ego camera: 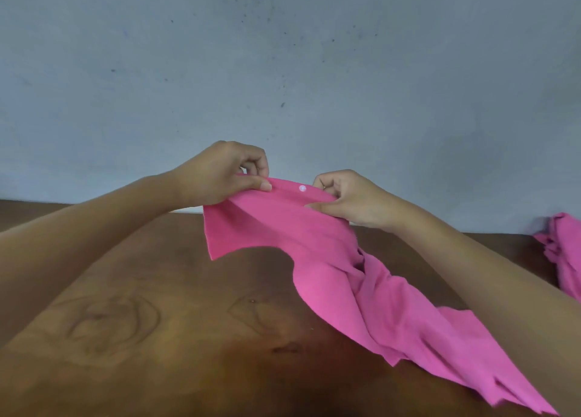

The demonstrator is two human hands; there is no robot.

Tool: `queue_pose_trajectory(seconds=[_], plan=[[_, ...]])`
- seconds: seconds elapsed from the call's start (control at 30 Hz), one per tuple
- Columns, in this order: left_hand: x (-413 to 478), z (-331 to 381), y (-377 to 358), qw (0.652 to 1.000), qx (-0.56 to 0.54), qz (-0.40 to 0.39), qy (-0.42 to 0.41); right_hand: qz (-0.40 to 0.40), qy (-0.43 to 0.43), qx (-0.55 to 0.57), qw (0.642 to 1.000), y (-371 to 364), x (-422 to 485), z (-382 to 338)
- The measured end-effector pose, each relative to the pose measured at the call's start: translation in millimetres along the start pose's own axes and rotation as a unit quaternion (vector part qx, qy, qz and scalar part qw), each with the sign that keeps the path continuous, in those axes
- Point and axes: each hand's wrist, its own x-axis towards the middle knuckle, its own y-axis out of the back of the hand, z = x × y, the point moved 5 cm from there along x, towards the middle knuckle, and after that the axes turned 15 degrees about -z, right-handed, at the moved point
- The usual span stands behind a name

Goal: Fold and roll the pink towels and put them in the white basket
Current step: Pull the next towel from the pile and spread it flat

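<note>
Nearest is the brown, knot-grained wooden table (141,338); on it at the near right lies the trailing end of a soft, thin pink cloth towel (361,297), rumpled and ragged at its corners; from there the towel climbs leftward and away, off the table, to its top edge, which is held up in the air. The left hand (220,174) pinches that edge at its left end between thumb and curled fingers; the right hand (352,199) pinches it at the right end, fingers bunched over the cloth; between them a small white round spot (302,188) shows on the hem.

The towel looks light and limp; it sags and creases under its own weight and will not keep a shape unaided, so it is best taken by the corners or the hem, stretched taut and laid flat before folding. Far right, a second heap of crumpled pink cloth (566,253) rests on the table; behind everything stands a speckled grey-blue wall (283,55); no white basket is in view.
</note>
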Motion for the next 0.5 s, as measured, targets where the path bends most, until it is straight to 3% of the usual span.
queue_pose_trajectory(seconds=[0.33, 0.5], plan=[[-34.2, -68.8, -29.8, 0.997, -0.050, -0.039, 0.041, -0.025, -0.071, -0.077, 0.994, -45.6, 2.4, 18.7], [-52.1, -98.5, -65.8, 0.994, -0.061, -0.067, 0.053, -0.031, -0.097, -0.189, 0.977, -68.7, -8.3, 41.8]])
